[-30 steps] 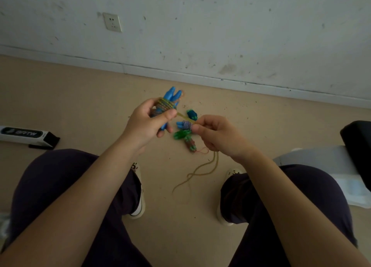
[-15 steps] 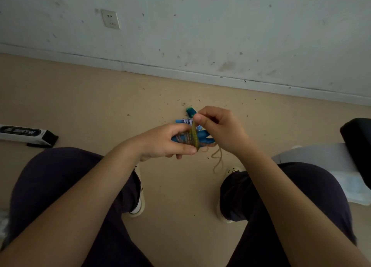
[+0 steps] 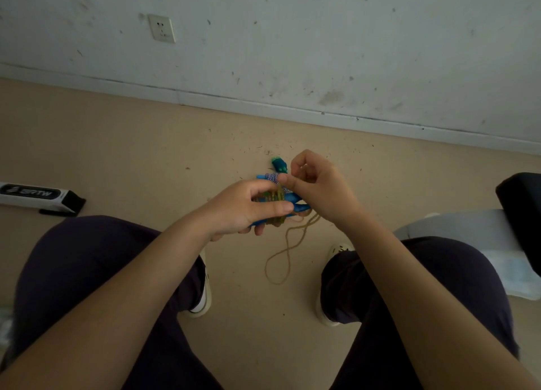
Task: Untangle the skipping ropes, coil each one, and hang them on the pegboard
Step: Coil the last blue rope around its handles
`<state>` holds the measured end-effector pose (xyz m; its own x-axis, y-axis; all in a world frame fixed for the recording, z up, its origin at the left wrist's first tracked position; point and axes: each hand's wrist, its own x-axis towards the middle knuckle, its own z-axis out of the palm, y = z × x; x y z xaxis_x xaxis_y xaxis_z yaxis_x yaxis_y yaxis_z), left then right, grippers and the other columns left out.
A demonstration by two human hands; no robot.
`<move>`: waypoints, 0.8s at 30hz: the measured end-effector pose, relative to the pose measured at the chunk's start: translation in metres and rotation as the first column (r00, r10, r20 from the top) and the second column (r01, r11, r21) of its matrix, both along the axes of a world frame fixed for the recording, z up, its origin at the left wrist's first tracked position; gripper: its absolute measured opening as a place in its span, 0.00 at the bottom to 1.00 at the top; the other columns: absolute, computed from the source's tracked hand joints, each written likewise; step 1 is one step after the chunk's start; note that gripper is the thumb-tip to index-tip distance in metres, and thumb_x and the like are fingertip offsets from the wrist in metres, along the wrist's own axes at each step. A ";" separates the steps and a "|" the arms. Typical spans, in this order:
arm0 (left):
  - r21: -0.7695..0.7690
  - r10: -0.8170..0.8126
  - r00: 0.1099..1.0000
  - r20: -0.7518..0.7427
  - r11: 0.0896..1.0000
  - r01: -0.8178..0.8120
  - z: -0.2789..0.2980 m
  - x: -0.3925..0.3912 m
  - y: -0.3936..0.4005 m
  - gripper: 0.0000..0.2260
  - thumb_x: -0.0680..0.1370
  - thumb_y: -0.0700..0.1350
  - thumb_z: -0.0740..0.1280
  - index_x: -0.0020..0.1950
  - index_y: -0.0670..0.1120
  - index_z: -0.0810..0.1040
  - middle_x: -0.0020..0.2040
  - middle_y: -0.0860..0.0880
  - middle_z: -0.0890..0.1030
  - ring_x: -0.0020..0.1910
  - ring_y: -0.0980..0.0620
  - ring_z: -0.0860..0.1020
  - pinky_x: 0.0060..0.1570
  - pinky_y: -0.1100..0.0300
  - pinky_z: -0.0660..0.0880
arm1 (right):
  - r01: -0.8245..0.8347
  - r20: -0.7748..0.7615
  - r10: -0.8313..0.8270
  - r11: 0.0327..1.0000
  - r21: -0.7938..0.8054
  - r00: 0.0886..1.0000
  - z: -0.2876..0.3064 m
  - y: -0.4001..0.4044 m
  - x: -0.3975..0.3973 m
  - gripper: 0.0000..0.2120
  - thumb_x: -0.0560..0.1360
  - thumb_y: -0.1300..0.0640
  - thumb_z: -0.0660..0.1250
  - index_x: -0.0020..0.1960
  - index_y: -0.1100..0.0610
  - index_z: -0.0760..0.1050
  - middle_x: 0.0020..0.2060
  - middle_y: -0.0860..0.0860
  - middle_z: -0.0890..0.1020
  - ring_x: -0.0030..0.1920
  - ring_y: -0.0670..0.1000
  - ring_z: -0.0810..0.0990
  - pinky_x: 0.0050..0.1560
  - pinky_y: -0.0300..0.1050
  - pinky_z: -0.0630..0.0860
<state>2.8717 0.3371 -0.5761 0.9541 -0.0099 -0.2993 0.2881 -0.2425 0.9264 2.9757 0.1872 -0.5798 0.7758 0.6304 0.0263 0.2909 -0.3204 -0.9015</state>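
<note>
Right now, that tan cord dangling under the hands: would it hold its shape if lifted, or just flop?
Probably it flops: the tan cord droops from the bundle in loose, crossing loops. It looks light, being thin and hanging freely. It may snag, since it is wound round the blue handles that the left hand grips.

Both hands (left (image 3: 248, 206), right (image 3: 317, 189)) meet, fingers curled, forearms converging.

hands (image 3: 281, 199) hide most of the rope bundle (image 3: 288, 197).
</note>
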 end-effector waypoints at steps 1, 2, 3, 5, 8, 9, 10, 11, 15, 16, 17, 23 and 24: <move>0.004 0.024 1.000 0.004 1.000 -0.024 0.000 0.001 0.000 0.10 0.78 0.51 0.71 0.58 0.54 0.77 0.40 0.51 0.84 0.31 0.55 0.76 0.26 0.64 0.67 | -0.003 -0.011 0.003 1.000 -0.010 1.000 -0.001 -0.001 0.001 0.12 0.76 0.52 0.71 0.45 0.60 0.74 0.30 0.53 0.75 0.29 0.45 0.71 0.29 0.39 0.70; -0.003 0.058 0.998 0.014 0.998 -0.058 0.000 0.001 0.000 0.13 0.78 0.51 0.71 0.61 0.52 0.75 0.39 0.52 0.83 0.30 0.56 0.76 0.26 0.65 0.67 | -0.008 -0.027 0.007 1.000 -0.024 1.000 -0.002 -0.001 0.002 0.13 0.77 0.50 0.70 0.45 0.61 0.75 0.31 0.55 0.76 0.30 0.47 0.72 0.31 0.44 0.72; -0.016 0.089 0.995 0.034 0.996 -0.088 0.000 0.001 0.001 0.16 0.77 0.50 0.71 0.63 0.52 0.72 0.38 0.54 0.83 0.30 0.56 0.76 0.26 0.65 0.68 | -0.016 -0.045 0.014 0.999 -0.043 0.999 -0.002 -0.001 0.002 0.16 0.78 0.48 0.68 0.45 0.62 0.76 0.32 0.56 0.77 0.31 0.49 0.73 0.33 0.49 0.72; -0.043 0.116 0.988 0.102 0.993 -0.112 0.000 0.001 0.002 0.21 0.78 0.48 0.71 0.68 0.58 0.69 0.36 0.57 0.82 0.31 0.54 0.76 0.27 0.64 0.68 | -0.054 -0.102 0.049 0.997 -0.049 0.994 -0.002 -0.001 0.000 0.23 0.79 0.43 0.64 0.46 0.66 0.76 0.33 0.57 0.75 0.32 0.53 0.73 0.35 0.50 0.70; -0.114 0.209 0.962 0.175 0.975 -0.191 -0.002 0.003 0.005 0.15 0.80 0.48 0.69 0.65 0.62 0.75 0.36 0.56 0.81 0.33 0.50 0.76 0.26 0.61 0.66 | -0.089 -0.214 0.094 0.996 0.031 0.972 0.001 -0.002 -0.002 0.28 0.78 0.38 0.63 0.49 0.65 0.78 0.37 0.58 0.77 0.33 0.54 0.73 0.32 0.45 0.69; -0.149 0.264 0.947 0.181 0.960 -0.239 -0.004 0.004 0.005 0.12 0.80 0.49 0.68 0.63 0.60 0.78 0.36 0.54 0.81 0.33 0.49 0.76 0.25 0.62 0.65 | -0.089 -0.250 0.099 0.995 0.051 0.963 0.002 -0.002 -0.002 0.26 0.77 0.38 0.63 0.50 0.62 0.80 0.38 0.57 0.79 0.32 0.53 0.74 0.31 0.44 0.69; -0.184 0.317 0.932 0.176 0.941 -0.286 -0.005 0.006 0.006 0.10 0.80 0.50 0.68 0.61 0.58 0.79 0.37 0.51 0.81 0.32 0.49 0.76 0.25 0.62 0.64 | -0.099 -0.274 0.112 0.993 0.061 0.955 0.002 -0.003 -0.002 0.22 0.77 0.40 0.65 0.50 0.59 0.81 0.39 0.56 0.80 0.32 0.52 0.74 0.30 0.43 0.69; -0.218 0.359 0.919 0.164 0.921 -0.321 -0.005 0.007 0.007 0.09 0.80 0.51 0.68 0.60 0.56 0.79 0.39 0.48 0.81 0.32 0.49 0.75 0.25 0.62 0.64 | -0.118 -0.290 0.133 0.991 0.068 0.948 0.001 -0.003 -0.002 0.16 0.78 0.43 0.66 0.51 0.56 0.81 0.40 0.55 0.81 0.31 0.52 0.74 0.30 0.43 0.68; -0.335 0.394 0.913 0.107 0.879 -0.340 -0.004 0.007 0.009 0.18 0.72 0.48 0.74 0.61 0.52 0.76 0.38 0.47 0.79 0.31 0.52 0.73 0.25 0.62 0.62 | -0.164 -0.283 0.176 0.984 0.068 0.943 -0.002 -0.001 -0.003 0.08 0.79 0.57 0.67 0.57 0.50 0.81 0.36 0.53 0.80 0.28 0.49 0.69 0.29 0.42 0.66; -0.336 0.386 0.916 0.107 0.881 -0.332 -0.005 0.007 0.009 0.19 0.72 0.45 0.75 0.61 0.51 0.75 0.37 0.49 0.79 0.31 0.52 0.73 0.25 0.62 0.62 | -0.158 -0.254 0.164 0.986 0.043 0.953 -0.002 -0.001 -0.003 0.09 0.80 0.58 0.67 0.58 0.51 0.80 0.35 0.52 0.80 0.27 0.48 0.69 0.28 0.41 0.66; -0.328 0.382 0.917 0.112 0.886 -0.329 -0.006 0.007 0.009 0.20 0.73 0.42 0.75 0.62 0.51 0.75 0.37 0.51 0.79 0.32 0.52 0.74 0.25 0.62 0.63 | -0.149 -0.225 0.148 0.989 0.013 0.963 -0.003 -0.001 -0.003 0.09 0.80 0.57 0.66 0.59 0.52 0.80 0.33 0.50 0.79 0.27 0.47 0.69 0.28 0.40 0.67; -0.313 0.453 0.877 0.158 0.865 -0.391 -0.011 0.011 0.007 0.17 0.75 0.37 0.73 0.61 0.49 0.75 0.42 0.48 0.80 0.31 0.51 0.76 0.24 0.62 0.67 | -0.118 -0.096 0.110 0.990 -0.082 0.989 -0.006 0.007 -0.007 0.07 0.82 0.57 0.61 0.54 0.53 0.79 0.28 0.43 0.74 0.26 0.40 0.70 0.32 0.37 0.66; -0.310 0.468 0.866 0.175 0.861 -0.403 -0.012 0.011 0.006 0.18 0.75 0.36 0.73 0.62 0.47 0.75 0.42 0.47 0.80 0.30 0.51 0.76 0.24 0.62 0.67 | -0.120 -0.069 0.112 0.986 -0.118 0.991 -0.006 0.008 -0.007 0.08 0.82 0.57 0.61 0.53 0.54 0.79 0.30 0.44 0.74 0.27 0.39 0.70 0.34 0.37 0.66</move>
<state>2.8828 0.3431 -0.5877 0.9188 0.3792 -0.1094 0.0730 0.1092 0.9913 2.9683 0.1950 -0.5859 0.6950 0.7118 -0.1020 0.2771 -0.3960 -0.8754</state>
